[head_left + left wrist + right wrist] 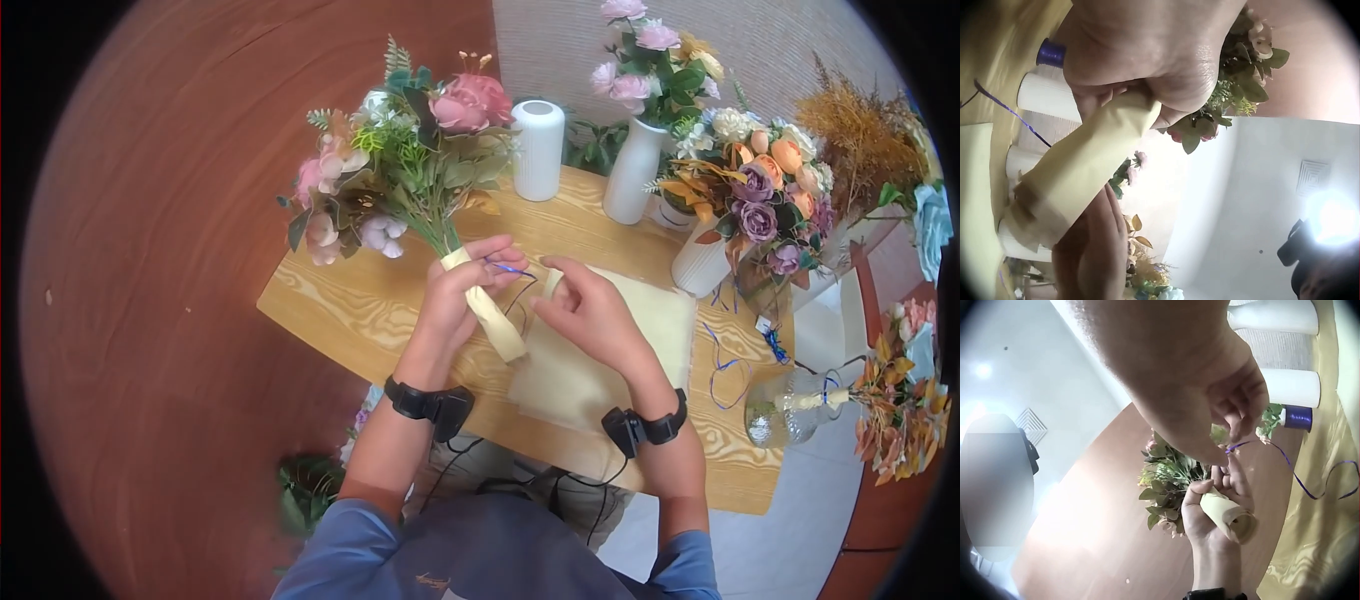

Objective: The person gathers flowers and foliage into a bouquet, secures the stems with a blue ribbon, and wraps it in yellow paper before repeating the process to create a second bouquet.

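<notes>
The left hand (452, 300) grips a bouquet (405, 170) by its stems, which are wrapped in cream paper (497, 325); the flowers point up and away. In the left wrist view the paper wrap (1085, 159) hangs below the left hand (1141, 53) as a loose tube. A thin purple ribbon (1291, 467) runs from the left fingertips towards the table. Just right of the left hand, the right hand (597, 315) hovers with thumb and forefinger apart and other fingers bent, holding nothing visible. In the right wrist view its thumb is close to the ribbon at the left fingertips.
A cream sheet (640, 330) lies on the wooden table (350, 310). White vases (538, 155) stand along the back, some holding flowers. A glass vase (785, 412) sits at the right edge, near loose blue ribbon (728, 375). A purple spool (1298, 417) stands beyond the hands.
</notes>
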The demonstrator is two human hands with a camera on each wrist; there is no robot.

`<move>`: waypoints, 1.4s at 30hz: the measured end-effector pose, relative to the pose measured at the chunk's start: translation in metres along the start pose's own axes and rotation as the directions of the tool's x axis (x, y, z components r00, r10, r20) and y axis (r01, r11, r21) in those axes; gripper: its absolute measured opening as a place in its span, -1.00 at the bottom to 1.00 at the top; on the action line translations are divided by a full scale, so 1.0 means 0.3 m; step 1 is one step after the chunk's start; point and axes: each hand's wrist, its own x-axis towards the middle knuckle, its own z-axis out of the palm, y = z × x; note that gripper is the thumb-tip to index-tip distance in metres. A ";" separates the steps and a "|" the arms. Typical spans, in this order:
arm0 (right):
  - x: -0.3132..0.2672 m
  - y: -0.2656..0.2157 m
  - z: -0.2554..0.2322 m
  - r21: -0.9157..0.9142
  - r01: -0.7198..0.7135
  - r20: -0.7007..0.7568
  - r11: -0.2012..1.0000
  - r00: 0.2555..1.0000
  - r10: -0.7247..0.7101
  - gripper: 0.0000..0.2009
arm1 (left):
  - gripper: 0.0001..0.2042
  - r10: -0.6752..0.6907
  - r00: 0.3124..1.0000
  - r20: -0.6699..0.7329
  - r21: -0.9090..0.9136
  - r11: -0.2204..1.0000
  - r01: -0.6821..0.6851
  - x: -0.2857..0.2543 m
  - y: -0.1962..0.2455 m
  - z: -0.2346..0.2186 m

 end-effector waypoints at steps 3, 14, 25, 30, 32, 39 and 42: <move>0.025 0.056 0.039 0.115 0.053 0.052 0.992 0.997 -0.059 -0.77 | -0.48 -0.024 1.000 0.015 -0.006 1.000 0.025 -0.017 0.002 0.000; -0.216 -0.043 -0.443 -0.028 -0.328 0.010 0.944 0.944 0.328 -0.72 | -0.42 0.010 0.999 0.042 0.049 0.999 -0.012 -0.010 0.007 -0.027; -0.407 0.273 -0.738 -0.400 -0.578 -0.049 0.711 0.788 0.614 -0.73 | -0.40 -0.077 0.994 0.076 -0.012 0.997 0.078 -0.013 -0.029 -0.052; -0.416 0.393 -0.689 -0.656 -0.578 -0.175 0.485 0.742 0.647 -0.77 | -0.43 -0.069 0.994 0.082 -0.025 0.997 0.071 -0.010 -0.055 -0.053; -0.431 0.398 -0.671 -0.688 -0.582 -0.278 0.433 0.763 0.583 -0.74 | -0.47 -0.060 0.996 0.070 -0.066 0.996 0.065 -0.014 -0.059 -0.049; -0.325 0.092 -0.518 -0.679 -0.493 -0.254 0.544 0.853 0.455 -0.64 | -0.48 -0.064 0.994 0.084 -0.004 0.998 0.064 -0.002 -0.051 -0.049; -0.254 0.032 -0.364 -0.446 -0.272 -0.056 0.853 0.959 0.276 -0.54 | -0.49 -0.058 0.991 0.121 -0.034 0.997 0.063 0.003 -0.066 -0.031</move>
